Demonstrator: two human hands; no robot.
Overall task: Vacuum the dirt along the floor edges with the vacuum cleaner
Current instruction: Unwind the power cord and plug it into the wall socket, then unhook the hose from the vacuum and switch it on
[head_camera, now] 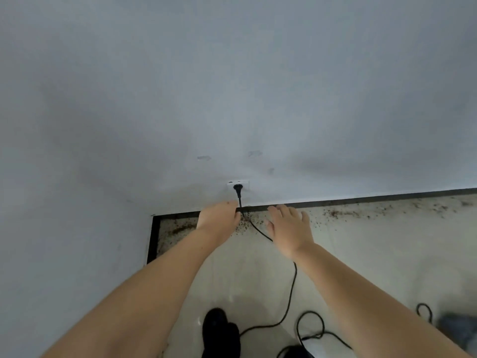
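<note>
Cord (291, 293) from the vacuum cleaner runs black across the pale floor (387, 254), up from loops at 5 o'clock to a plug (237, 188) seated in the white wall socket (238, 185) just above the dark skirting (361, 200). The left hand (218, 218) reaches toward the socket at 12 o'clock, fingers straight and together, their tips just below the plug and beside the cord; whether they touch it cannot be told. The right hand (289, 228) hovers at 1 o'clock of the left, fingers spread and relaxed, holding nothing, the cord passing under its palm. Brown dirt (335, 214) speckles the floor edge along the skirting. A dark shoe (219, 332) stands at 6 o'clock.
</note>
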